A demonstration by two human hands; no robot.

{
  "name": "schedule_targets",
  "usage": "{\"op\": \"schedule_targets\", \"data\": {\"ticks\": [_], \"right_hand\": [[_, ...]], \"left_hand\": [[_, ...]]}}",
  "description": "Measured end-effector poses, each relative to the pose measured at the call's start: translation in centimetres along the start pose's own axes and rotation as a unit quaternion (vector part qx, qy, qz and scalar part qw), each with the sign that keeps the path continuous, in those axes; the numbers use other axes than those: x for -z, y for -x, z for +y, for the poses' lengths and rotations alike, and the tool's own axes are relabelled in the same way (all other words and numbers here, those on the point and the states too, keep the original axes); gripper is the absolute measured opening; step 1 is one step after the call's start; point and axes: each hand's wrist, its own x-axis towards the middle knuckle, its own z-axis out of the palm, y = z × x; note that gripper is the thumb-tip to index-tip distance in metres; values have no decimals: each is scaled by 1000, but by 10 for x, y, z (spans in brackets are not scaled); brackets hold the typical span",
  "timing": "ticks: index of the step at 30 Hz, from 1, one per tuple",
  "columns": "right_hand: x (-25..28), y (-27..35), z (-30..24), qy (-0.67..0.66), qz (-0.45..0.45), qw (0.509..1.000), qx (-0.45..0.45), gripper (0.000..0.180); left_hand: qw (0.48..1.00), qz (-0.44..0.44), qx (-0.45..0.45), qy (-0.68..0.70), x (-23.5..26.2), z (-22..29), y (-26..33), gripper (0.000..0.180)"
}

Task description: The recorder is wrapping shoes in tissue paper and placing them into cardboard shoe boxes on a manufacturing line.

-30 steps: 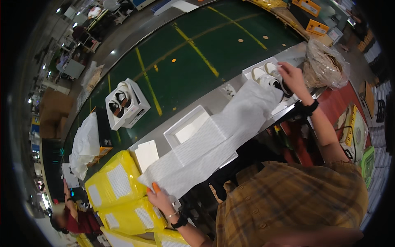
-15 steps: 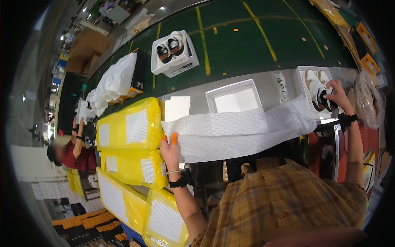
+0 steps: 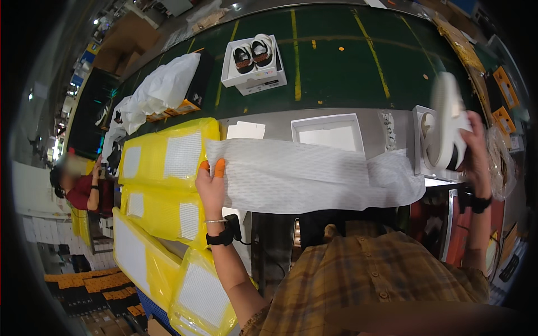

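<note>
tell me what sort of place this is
Probably a shoe packing area in a factory: a long green conveyor-like surface with yellow stripes, white and black shoes in an open white cardboard box, and a sheet of thin white paper.

One shoe (image 3: 447,120) is held in the right hand (image 3: 476,148); one second shoe (image 3: 429,135) is seen in one white box (image 3: 418,140) just beside it. One paper sheet (image 3: 297,176) is pinched by the left hand (image 3: 212,190), on which two orange finger covers (image 3: 219,167) are worn. Four yellow-wrapped packs (image 3: 152,154) are counted left of and below that hand; two shoes (image 3: 261,53) are seen well beyond it.
</note>
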Motion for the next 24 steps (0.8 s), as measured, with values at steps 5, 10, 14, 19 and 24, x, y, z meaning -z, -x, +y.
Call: {"op": "schedule_targets", "data": {"ticks": [5, 10, 14, 19, 24], "right_hand": [[-164, 12, 29, -249, -222, 884, -327, 34], [-210, -3, 86, -112, -274, 884, -362, 43], [-183, -14, 64, -150, -192, 922, -302, 34], [-124, -6, 8, -343, -125, 896, -253, 39], [-77, 62, 48, -345, -62, 892, -283, 50]], "left_hand": [[1000, 4, 13, -22, 5, 8, -10, 32], [997, -21, 6, -69, 19, 30, -16, 29], [999, 5, -32, -1, 39, 20, -6, 27], [979, 107, -19, 173, 52, 55, -20, 21], [979, 110, -33, 171, 53, 47, -47, 19]]}}
